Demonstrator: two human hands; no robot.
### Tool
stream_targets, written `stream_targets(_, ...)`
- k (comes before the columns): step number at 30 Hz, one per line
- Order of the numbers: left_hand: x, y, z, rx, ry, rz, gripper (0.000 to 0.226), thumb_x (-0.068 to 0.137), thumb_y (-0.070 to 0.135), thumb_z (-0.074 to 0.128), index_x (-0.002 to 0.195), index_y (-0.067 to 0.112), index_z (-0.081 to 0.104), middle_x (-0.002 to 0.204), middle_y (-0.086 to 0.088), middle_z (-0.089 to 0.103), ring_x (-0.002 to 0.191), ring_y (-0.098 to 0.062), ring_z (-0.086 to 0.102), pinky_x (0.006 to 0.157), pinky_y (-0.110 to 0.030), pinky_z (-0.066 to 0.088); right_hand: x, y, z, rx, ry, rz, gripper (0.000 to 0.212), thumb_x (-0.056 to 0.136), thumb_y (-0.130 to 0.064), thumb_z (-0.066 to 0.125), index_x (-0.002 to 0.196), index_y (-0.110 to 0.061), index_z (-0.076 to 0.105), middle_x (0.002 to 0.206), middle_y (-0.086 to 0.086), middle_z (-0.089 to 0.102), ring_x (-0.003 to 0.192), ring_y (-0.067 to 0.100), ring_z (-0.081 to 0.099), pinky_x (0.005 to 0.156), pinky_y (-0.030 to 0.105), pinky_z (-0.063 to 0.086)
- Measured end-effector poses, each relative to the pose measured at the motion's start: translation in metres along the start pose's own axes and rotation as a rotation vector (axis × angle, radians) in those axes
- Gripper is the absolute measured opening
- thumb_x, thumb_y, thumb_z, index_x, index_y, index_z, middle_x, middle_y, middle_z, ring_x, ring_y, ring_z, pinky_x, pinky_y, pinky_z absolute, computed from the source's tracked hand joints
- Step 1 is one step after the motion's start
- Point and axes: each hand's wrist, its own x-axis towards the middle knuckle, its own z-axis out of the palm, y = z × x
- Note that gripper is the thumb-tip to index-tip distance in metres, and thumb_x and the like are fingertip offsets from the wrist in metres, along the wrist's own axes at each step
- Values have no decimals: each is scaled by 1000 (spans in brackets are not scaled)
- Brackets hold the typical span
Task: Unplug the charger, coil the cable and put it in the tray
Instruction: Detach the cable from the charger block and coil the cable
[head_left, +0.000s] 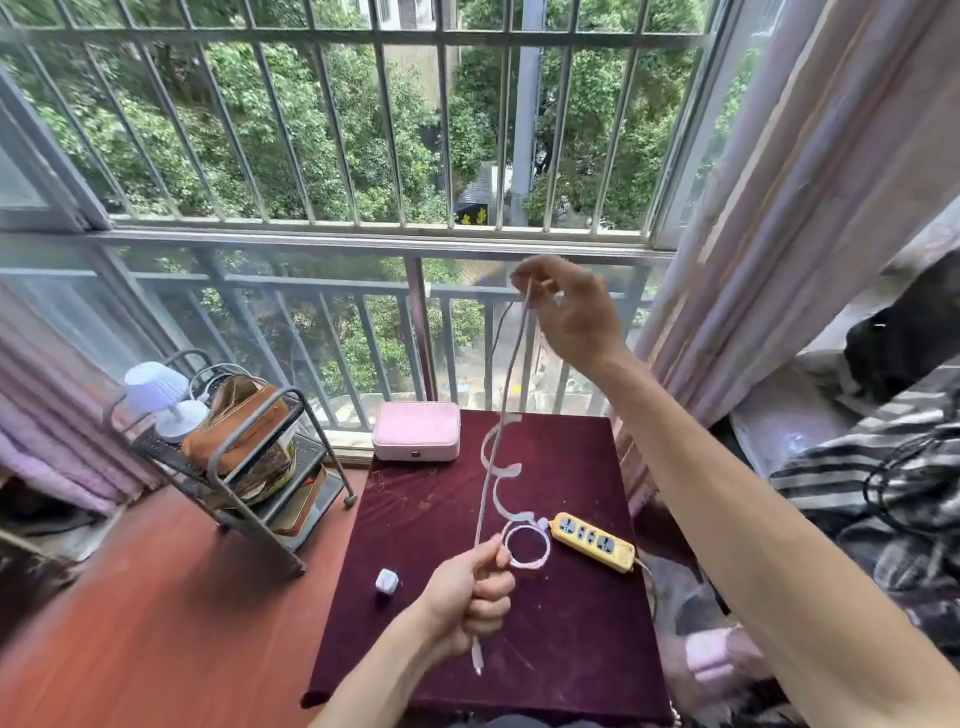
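My left hand (475, 592) grips a white cable (501, 410) near one end, and its plug hangs below my fist. The cable runs taut up to my right hand (563, 306), which is raised in front of the window rail and pinches it. From there the rest of the cable falls in loose curls to the dark red table (415, 639). A small loop of cable lies beside the yellow power strip (592, 540). The white charger block (387, 582) lies loose on the table, left of my left hand. A pink box (415, 431) sits at the table's far edge.
A grey metal trolley (249, 467) with a brown bag and a small white lamp (161, 395) stands left of the table. Curtains hang on both sides. A striped cloth and dark cables lie at the right. Window bars rise behind the table.
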Motion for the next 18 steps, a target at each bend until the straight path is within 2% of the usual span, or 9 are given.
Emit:
stream_targets(2, 2, -10, -5, 51, 54, -31, 32, 102, 37, 43, 75, 20, 48, 50, 7, 20, 31, -1, 16, 37, -11, 5, 8, -2, -6, 48, 93, 34, 16, 101, 1, 64, 114, -2, 73, 102, 8, 79, 87, 17, 73, 76, 30, 62)
stream_targets(4, 2, -17, -7, 120, 90, -54, 29, 100, 35, 46, 75, 19, 48, 50, 7, 21, 32, -2, 16, 38, -12, 4, 8, 0, -8, 76, 94, 58, 14, 102, -3, 64, 113, -4, 73, 100, 5, 78, 86, 17, 73, 75, 30, 62)
stream_targets(7, -1, -20, -1, 233, 79, -43, 27, 98, 33, 49, 74, 19, 50, 52, 5, 20, 35, -3, 15, 37, -11, 7, -5, 10, -4, 72, -27, 121, 19, 105, -14, 64, 119, -5, 71, 103, 9, 77, 91, 21, 74, 79, 35, 64)
stream_targets(10, -10, -12, 16, 304, -15, 2, 30, 97, 35, 49, 72, 19, 55, 50, 6, 23, 34, -3, 17, 34, -8, 15, -22, 25, 1, -6, -204, 223, 24, 105, -24, 65, 124, -10, 70, 99, 4, 72, 85, 18, 70, 77, 37, 64)
stream_targets(14, -22, 4, 41, 306, -180, 53, 38, 104, 34, 42, 77, 17, 61, 49, 7, 24, 37, -3, 19, 35, -10, 19, -61, 43, 17, -89, -426, 334, 27, 104, -22, 65, 131, -17, 67, 109, 3, 73, 89, 17, 70, 79, 37, 62)
stream_targets(16, -26, 14, 53, 321, -233, 88, 38, 106, 33, 39, 80, 17, 61, 50, 8, 23, 39, -4, 18, 35, -12, 19, -84, 49, 27, -67, -451, 341, 23, 104, -23, 66, 126, -19, 71, 107, 1, 73, 77, 7, 64, 73, 32, 56)
stream_targets(18, -29, 23, 63, 322, -263, 118, 35, 105, 32, 40, 82, 18, 61, 51, 7, 23, 41, -6, 14, 36, -16, 14, -105, 50, 36, -5, -452, 338, 20, 103, -16, 65, 120, -19, 75, 105, 4, 74, 73, 7, 61, 74, 32, 54)
